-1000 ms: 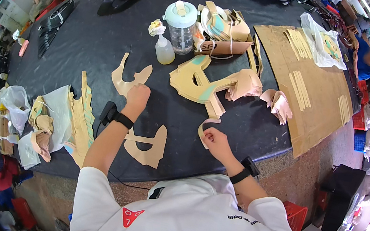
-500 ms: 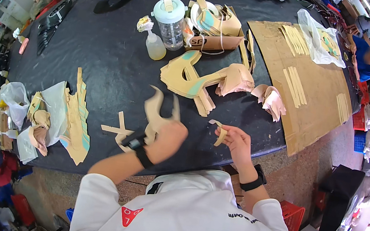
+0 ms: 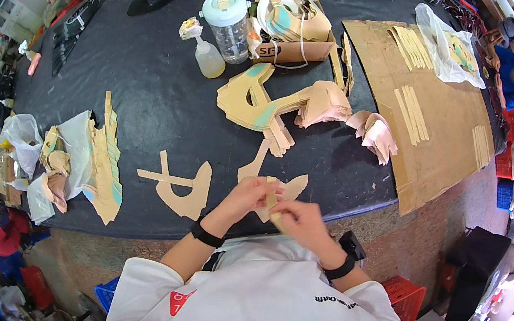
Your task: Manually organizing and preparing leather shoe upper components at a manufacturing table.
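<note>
My left hand and my right hand are close together at the table's near edge. Between them runs a short tan strip; fingers of both hands are closed on it. A curved, flat tan piece lies partly hidden under my hands. Whether my left fingers also grip this piece, I cannot tell. To the left, another curved tan piece lies flat, with a narrow strip crossing its end. Beyond my hands sits a stack of curved tan pieces with pale green patches.
Folded pinkish pieces lie beside a cardboard sheet bearing rows of strips. A lidded jug, a squeeze bottle and a filled cardboard box stand farther back. More tan pieces and plastic bags are at left.
My left hand moved right, and the curved piece near it now lies under both hands. My right hand came left with the strip, which both hands now hold.
</note>
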`<state>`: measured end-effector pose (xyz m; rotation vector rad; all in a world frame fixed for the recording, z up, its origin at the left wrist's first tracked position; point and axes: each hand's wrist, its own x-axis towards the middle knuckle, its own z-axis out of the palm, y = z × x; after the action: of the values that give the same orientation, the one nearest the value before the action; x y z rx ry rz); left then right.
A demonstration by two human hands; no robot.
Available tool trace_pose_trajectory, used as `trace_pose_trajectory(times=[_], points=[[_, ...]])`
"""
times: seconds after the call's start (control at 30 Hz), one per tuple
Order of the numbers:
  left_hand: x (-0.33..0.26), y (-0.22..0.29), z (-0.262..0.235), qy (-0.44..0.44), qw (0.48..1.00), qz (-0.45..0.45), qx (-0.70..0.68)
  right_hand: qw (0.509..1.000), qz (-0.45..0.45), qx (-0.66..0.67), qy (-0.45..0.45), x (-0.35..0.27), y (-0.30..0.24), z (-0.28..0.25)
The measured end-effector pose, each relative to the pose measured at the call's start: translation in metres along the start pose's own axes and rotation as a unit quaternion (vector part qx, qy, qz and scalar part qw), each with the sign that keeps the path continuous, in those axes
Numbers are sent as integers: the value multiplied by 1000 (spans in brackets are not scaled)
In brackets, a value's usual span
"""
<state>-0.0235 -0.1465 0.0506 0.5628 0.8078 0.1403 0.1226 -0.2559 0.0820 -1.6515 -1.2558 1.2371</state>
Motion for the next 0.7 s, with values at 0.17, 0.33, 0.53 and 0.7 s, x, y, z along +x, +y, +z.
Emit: trace_pose_trajectory(times=[0.17, 0.33, 0.53, 0.7], points=[[4, -14, -7, 68, 920, 106, 370, 995, -61, -67, -37, -6, -2, 39], [7, -1, -14, 4, 960, 8, 281, 999, -20, -22, 12, -11, 5, 36], [-4, 7, 4, -65, 894, 21, 442, 982, 45, 118, 141, 6, 11, 26], [0, 15, 2, -77, 838, 63, 537, 951, 139, 234, 146, 11, 27, 32]])
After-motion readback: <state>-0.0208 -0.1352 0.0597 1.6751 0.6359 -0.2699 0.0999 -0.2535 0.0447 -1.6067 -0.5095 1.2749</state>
